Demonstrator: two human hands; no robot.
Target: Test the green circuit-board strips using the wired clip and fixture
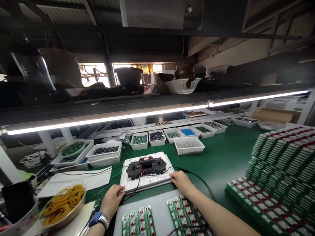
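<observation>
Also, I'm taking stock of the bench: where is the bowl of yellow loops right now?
In the head view, the bowl of yellow loops sits at the left, just nearer than the white sheet and left of the wristwatch.

The blue bits (187,131) sit beside yellow rubber bands (63,203).

Desk (230,156): green surface, smooth, with soft shine.
Small trays (190,151): white plastic, smooth, a little glossy.
Black device (146,167): plastic-looking, dark, mostly matt.
Watch band (103,219): it looks like metal, silver and shiny.
Yellow bands (65,203): rubber-like, matt.
Clear bags (115,136): thin plastic, wrinkled and glossy.
Box at right (276,116): brown, it looks like cardboard, matt.
White sheet (75,180): paper-like, matt.
</observation>
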